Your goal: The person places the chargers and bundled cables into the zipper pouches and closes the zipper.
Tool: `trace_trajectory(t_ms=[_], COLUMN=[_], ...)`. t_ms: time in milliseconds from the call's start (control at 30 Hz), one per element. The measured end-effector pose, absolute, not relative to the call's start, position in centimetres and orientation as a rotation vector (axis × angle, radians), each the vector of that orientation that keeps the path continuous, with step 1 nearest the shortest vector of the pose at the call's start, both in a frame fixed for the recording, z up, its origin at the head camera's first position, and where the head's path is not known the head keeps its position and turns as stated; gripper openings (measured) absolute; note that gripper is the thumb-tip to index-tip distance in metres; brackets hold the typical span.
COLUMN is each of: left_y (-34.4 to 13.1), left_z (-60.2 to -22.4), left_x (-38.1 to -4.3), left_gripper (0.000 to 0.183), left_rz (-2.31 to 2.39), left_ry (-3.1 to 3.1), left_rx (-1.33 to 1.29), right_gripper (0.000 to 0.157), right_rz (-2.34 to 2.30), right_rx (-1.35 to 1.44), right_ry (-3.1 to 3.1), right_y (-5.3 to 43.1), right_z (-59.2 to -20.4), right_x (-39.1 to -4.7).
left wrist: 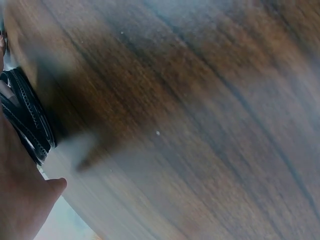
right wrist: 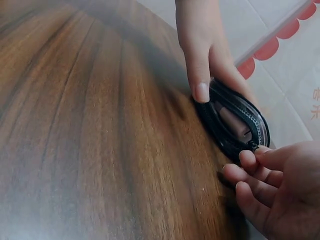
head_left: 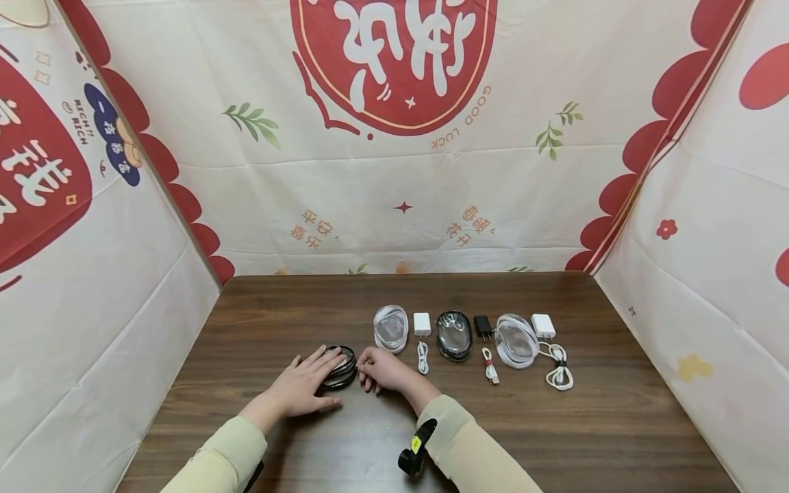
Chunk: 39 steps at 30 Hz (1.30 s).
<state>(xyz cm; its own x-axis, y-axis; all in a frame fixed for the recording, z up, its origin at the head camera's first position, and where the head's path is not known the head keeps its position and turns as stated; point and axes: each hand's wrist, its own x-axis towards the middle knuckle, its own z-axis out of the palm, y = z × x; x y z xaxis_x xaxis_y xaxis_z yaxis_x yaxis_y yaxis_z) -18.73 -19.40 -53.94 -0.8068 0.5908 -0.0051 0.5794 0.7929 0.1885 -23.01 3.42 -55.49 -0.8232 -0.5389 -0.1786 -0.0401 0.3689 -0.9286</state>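
Observation:
A small black-edged zip pouch with a clear top (head_left: 342,373) lies on the table, left of the row of other items. My left hand (head_left: 298,389) rests over its left part, fingers straight and thumb out to the side. At the pouch's right end, my right hand (head_left: 387,370) pinches the zipper pull (right wrist: 254,146) between thumb and forefinger, the other fingers curled. In the right wrist view, the zip's teeth run around the pouch (right wrist: 258,120), and something brownish shows through its middle. Only part of the pouch (left wrist: 31,112) appears in the left wrist view.
Along the right stand a clear round pouch (head_left: 391,330), a white charger (head_left: 422,324) above a white cable (head_left: 422,358), a black pouch (head_left: 454,336), a black charger (head_left: 483,326) with a cable (head_left: 490,365), another clear pouch (head_left: 516,341), a white charger (head_left: 543,325) and coiled cable (head_left: 559,370).

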Motion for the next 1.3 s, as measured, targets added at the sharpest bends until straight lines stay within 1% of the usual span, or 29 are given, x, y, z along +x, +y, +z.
trace_trajectory(t_ms=[233, 433, 600, 933, 1100, 1300], left_y=[-19.6, -19.5, -19.4, -19.8, -19.6, -19.0], left_z=[-54.2, -53.8, -53.5, -53.8, -53.5, -53.5], left_x=[-18.8, -18.6, -18.2, -17.7, -18.3, -19.2], left_gripper=[0.080, 0.077, 0.076, 0.076, 0.079, 0.085], left_rz=[0.292, 0.338, 0.355, 0.275, 0.281, 0.284], left_ry=[2.971, 2.955, 2.966, 2.988, 2.959, 2.884], left_rx=[0.975, 0.909, 0.867, 0.990, 1.078, 1.118], right_gripper=[0.009, 0.010, 0.011, 0.009, 0.009, 0.008], right_rz=[-1.532, -1.611, -1.581, -1.547, -1.513, -1.494], right_rx=[-0.444, -0.371, -0.389, -0.390, -0.387, -0.372], right_ry=[2.173, 2.194, 2.227, 2.301, 2.342, 2.340], right_y=[3.0, 2.5, 2.5, 2.8, 2.8, 2.6], right_z=[-55.4, -55.6, -55.5, -55.3, -55.2, -55.4], right_x=[-22.8, -23.1, -23.8, -25.6, -25.9, -26.0])
